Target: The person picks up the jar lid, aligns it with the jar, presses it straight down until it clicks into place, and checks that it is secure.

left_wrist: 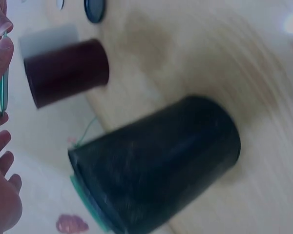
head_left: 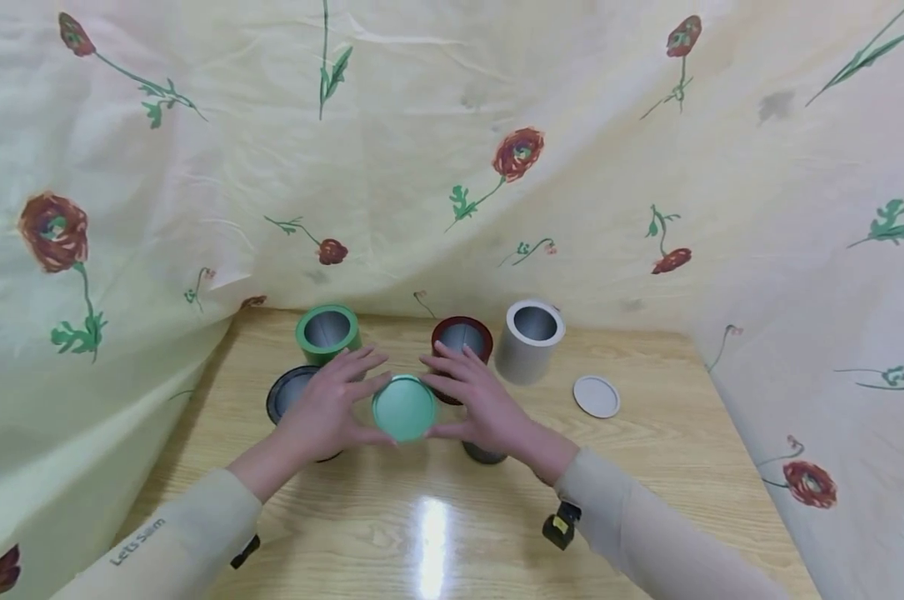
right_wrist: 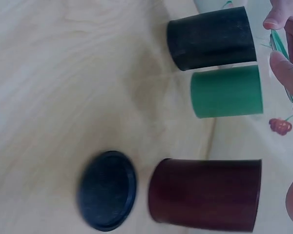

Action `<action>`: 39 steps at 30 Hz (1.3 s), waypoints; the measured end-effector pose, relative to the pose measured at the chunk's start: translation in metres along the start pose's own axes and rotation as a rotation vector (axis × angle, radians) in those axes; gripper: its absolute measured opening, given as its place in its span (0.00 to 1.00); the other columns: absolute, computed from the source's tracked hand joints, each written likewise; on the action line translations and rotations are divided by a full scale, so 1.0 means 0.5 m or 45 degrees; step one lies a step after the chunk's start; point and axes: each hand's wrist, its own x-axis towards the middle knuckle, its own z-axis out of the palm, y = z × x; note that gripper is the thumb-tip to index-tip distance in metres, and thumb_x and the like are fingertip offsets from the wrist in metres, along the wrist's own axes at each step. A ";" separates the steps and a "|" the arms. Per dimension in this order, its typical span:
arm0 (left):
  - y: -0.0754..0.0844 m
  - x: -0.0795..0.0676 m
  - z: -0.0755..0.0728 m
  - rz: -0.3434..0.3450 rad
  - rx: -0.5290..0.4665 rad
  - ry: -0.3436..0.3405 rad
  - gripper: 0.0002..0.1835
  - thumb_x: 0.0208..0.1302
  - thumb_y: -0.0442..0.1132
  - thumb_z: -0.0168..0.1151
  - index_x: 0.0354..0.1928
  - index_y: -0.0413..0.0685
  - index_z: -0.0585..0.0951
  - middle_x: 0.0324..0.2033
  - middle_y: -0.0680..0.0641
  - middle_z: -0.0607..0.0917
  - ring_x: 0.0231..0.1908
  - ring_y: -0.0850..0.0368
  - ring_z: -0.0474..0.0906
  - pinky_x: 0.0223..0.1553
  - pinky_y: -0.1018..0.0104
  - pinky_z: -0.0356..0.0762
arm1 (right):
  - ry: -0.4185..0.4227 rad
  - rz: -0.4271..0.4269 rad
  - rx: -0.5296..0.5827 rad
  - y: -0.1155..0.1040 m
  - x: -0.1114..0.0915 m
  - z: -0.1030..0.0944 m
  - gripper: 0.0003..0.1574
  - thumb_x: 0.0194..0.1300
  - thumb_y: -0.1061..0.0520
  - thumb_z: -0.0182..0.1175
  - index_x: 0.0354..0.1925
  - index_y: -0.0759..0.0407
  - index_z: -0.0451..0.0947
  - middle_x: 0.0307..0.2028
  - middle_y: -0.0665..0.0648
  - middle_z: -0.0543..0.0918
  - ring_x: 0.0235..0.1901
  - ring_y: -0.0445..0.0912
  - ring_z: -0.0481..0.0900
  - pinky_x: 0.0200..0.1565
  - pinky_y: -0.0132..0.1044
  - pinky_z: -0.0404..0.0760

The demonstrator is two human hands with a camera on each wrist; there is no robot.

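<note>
A round green lid (head_left: 404,407) is pinched by its edges between my two hands, raised above the table. The left hand (head_left: 327,408) grips its left side with thumb and fingers, the right hand (head_left: 485,402) its right side. In both wrist views the lid shows nearly edge-on, held off the table. A black open canister (head_left: 285,396) stands partly hidden behind my left hand, with a green open canister (head_left: 327,354) just beyond it. Behind the right fingers is a dark red open canister (head_left: 462,327). A black lid (head_left: 485,454) lies under the right wrist, partly covered.
A white open canister (head_left: 522,362) stands to the right of the dark red one, and a white lid (head_left: 596,397) lies flat farther right. Flower-printed cloth (head_left: 392,167) hangs behind and at both sides of the wooden table (head_left: 646,483).
</note>
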 end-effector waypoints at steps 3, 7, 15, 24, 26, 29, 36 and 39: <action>-0.023 0.008 -0.019 -0.010 0.018 -0.004 0.51 0.37 0.64 0.89 0.62 0.40 0.87 0.70 0.40 0.80 0.75 0.37 0.70 0.74 0.36 0.68 | -0.012 -0.004 -0.002 0.002 0.034 -0.003 0.51 0.51 0.45 0.86 0.68 0.62 0.81 0.74 0.63 0.75 0.79 0.63 0.63 0.78 0.69 0.56; -0.051 0.020 -0.045 -0.046 0.030 -0.031 0.51 0.38 0.62 0.90 0.65 0.40 0.85 0.71 0.39 0.79 0.75 0.36 0.68 0.72 0.34 0.69 | -0.023 -0.015 -0.016 0.008 0.078 -0.003 0.51 0.52 0.46 0.86 0.69 0.62 0.80 0.74 0.64 0.75 0.79 0.63 0.63 0.78 0.69 0.56; -0.104 0.036 -0.071 -0.096 -0.001 -0.039 0.50 0.41 0.56 0.91 0.66 0.40 0.84 0.70 0.37 0.79 0.74 0.34 0.69 0.70 0.34 0.72 | -0.067 -0.009 -0.028 0.025 0.149 0.001 0.50 0.56 0.44 0.84 0.71 0.60 0.79 0.75 0.62 0.74 0.80 0.60 0.61 0.82 0.61 0.49; -0.156 0.056 -0.111 -0.194 0.045 -0.130 0.48 0.44 0.58 0.89 0.67 0.41 0.84 0.72 0.36 0.77 0.74 0.32 0.68 0.70 0.31 0.70 | -0.189 0.084 -0.017 0.034 0.223 0.010 0.50 0.61 0.42 0.80 0.74 0.58 0.76 0.77 0.62 0.71 0.82 0.58 0.56 0.81 0.64 0.49; -0.167 0.060 -0.116 -0.200 0.058 -0.148 0.49 0.44 0.59 0.89 0.67 0.42 0.84 0.73 0.37 0.77 0.75 0.32 0.68 0.70 0.31 0.69 | -0.205 0.093 -0.026 0.037 0.236 0.011 0.50 0.61 0.41 0.80 0.75 0.58 0.75 0.78 0.61 0.70 0.83 0.57 0.54 0.81 0.63 0.50; -0.183 0.062 -0.120 -0.215 0.058 -0.162 0.48 0.45 0.58 0.89 0.68 0.42 0.83 0.73 0.36 0.76 0.75 0.31 0.67 0.70 0.30 0.69 | -0.223 0.090 -0.027 0.042 0.253 0.014 0.51 0.62 0.41 0.79 0.75 0.59 0.74 0.78 0.61 0.69 0.83 0.56 0.54 0.82 0.60 0.51; -0.216 0.063 -0.120 -0.283 0.025 -0.214 0.48 0.50 0.59 0.86 0.69 0.42 0.82 0.75 0.35 0.74 0.75 0.31 0.66 0.70 0.29 0.67 | -0.308 0.121 -0.033 0.052 0.290 0.026 0.51 0.65 0.39 0.77 0.77 0.59 0.72 0.80 0.59 0.66 0.84 0.55 0.50 0.83 0.56 0.46; -0.231 0.063 -0.116 -0.312 0.008 -0.229 0.48 0.51 0.59 0.85 0.70 0.41 0.81 0.75 0.35 0.73 0.76 0.31 0.64 0.71 0.29 0.67 | -0.339 0.128 -0.052 0.058 0.303 0.032 0.51 0.66 0.38 0.75 0.77 0.59 0.72 0.81 0.58 0.65 0.84 0.55 0.50 0.83 0.55 0.46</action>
